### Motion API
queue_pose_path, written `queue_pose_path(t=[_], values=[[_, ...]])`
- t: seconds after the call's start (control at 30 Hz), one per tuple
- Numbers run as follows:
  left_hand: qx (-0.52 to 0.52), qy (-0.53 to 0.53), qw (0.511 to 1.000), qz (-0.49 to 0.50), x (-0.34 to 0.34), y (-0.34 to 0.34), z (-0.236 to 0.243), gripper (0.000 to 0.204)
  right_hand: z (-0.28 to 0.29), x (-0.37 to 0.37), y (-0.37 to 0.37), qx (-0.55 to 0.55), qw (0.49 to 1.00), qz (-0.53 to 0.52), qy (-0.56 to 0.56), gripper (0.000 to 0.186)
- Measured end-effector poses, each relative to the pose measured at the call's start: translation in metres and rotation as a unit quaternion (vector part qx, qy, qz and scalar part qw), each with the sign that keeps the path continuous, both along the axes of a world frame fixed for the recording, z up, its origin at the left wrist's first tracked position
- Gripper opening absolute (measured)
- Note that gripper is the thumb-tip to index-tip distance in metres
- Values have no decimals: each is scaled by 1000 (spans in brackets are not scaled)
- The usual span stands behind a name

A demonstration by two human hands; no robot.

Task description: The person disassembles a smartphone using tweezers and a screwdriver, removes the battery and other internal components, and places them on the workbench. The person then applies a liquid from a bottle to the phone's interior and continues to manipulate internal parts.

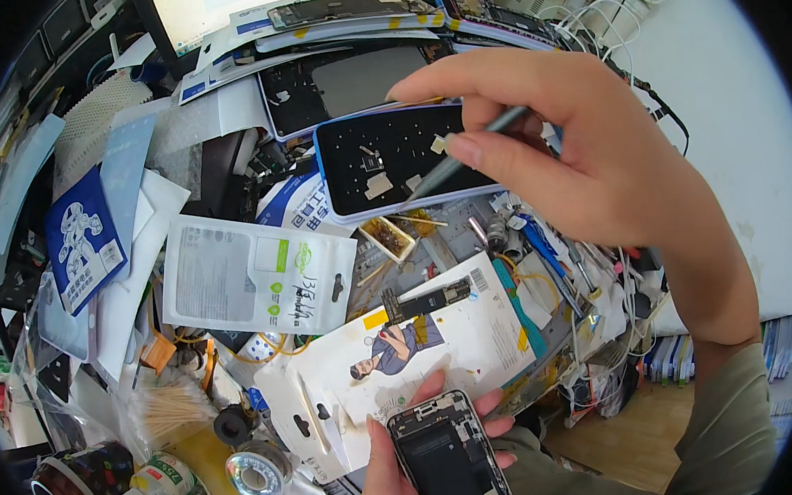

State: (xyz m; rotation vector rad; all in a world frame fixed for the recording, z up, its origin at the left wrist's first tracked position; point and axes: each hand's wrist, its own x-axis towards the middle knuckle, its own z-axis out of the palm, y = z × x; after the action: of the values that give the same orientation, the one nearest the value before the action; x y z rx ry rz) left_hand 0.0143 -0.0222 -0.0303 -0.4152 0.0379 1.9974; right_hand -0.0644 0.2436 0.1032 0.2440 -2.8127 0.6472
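Reaching forward, the right hand [584, 154] pinches tweezers [463, 154] over a blue-rimmed tray [389, 160]; the left hand [404, 470], low, grips an opened phone [450, 462] above the cluttered counter [469, 223].

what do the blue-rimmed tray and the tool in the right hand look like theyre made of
Blue-rimmed tray: looks like a matte black mat, maybe rubbery or magnetic, in a glossy blue plastic rim; no glare on the black.
Tool in the right hand: slim grey shaft with a dull sheen, probably metal, though painted plastic is possible.
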Motion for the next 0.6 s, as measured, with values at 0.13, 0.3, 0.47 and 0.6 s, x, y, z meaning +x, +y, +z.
queue_pose_path(t=[0.13,0.3,0.47,0.6], values=[[-19,6,1000,-15,-1,-2,-1,75,-9,-16,7,-17,1000,-19,-17,37],[-37,36,998,-26,-3,-1,0,76,-17,-25,6,-22,999,-24,-18,36],[-38,54,997,-29,-3,-1,-1,76,-25,-36,4,-14,1000,-17,4,35],[-39,57,997,-30,-4,-2,-1,76,-30,-43,4,-12,1000,-17,-1,35]])
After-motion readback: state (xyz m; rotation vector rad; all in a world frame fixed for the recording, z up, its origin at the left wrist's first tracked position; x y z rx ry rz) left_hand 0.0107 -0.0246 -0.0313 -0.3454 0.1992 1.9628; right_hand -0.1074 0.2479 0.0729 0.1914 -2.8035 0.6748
